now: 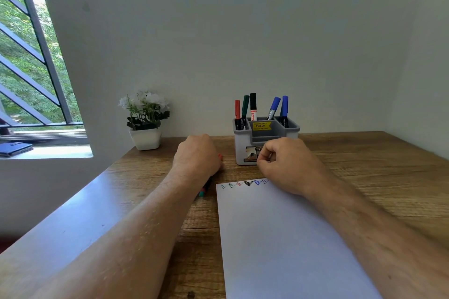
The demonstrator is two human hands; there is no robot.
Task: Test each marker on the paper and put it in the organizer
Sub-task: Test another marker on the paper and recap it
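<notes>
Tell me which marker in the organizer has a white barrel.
The black-capped marker in the organizer's middle rear compartment: its barrel is white with a red label. The red, green and two blue ones have dark or hidden barrels.

Left hand [196,155] is covering most of a marker lying on the brown wooden surface [364,160]; only red and teal bits are peeking out. Right hand [289,165] is curling over something too hidden to identify, blocking the grey plastic organizer [266,139] front. White paper sheet [279,238] is running off the bottom edge. Yellow price sticker [261,126] small print unreadable.
</notes>
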